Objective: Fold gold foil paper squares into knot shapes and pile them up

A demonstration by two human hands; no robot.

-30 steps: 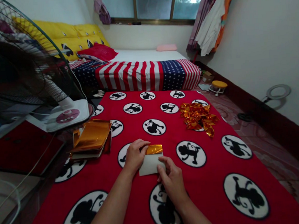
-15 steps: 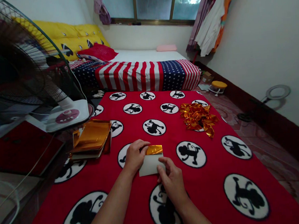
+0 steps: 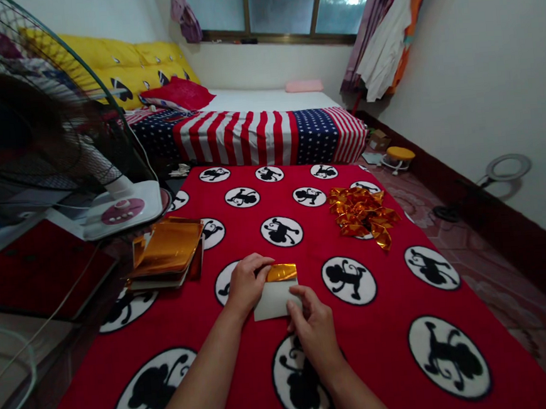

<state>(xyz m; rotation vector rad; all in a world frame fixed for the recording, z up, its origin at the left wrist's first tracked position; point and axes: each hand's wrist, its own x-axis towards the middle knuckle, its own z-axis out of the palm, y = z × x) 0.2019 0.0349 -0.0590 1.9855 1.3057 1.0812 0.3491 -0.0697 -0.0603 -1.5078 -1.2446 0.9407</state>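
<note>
A sheet of foil paper (image 3: 273, 300) lies on the red cloth (image 3: 383, 341) between my hands. Its pale back faces up, and the far edge is folded over into a shiny gold strip. My left hand (image 3: 248, 283) grips the sheet's far left corner, thumb and fingers at the end of the gold fold. At the right edge, my right hand (image 3: 313, 321) holds the pale part between thumb and fingers. To the left sits a stack of gold foil sheets (image 3: 167, 250). A heap of folded gold foil pieces (image 3: 361, 213) rests at the right.
An electric fan (image 3: 122, 207) stands at the left, beside a dark red box-like surface (image 3: 37, 273) with a pale cord near it. Beyond the cloth is a bed (image 3: 248, 134) with a striped cover. A yellow stool (image 3: 400, 155) and a ring light (image 3: 508, 168) are along the right wall.
</note>
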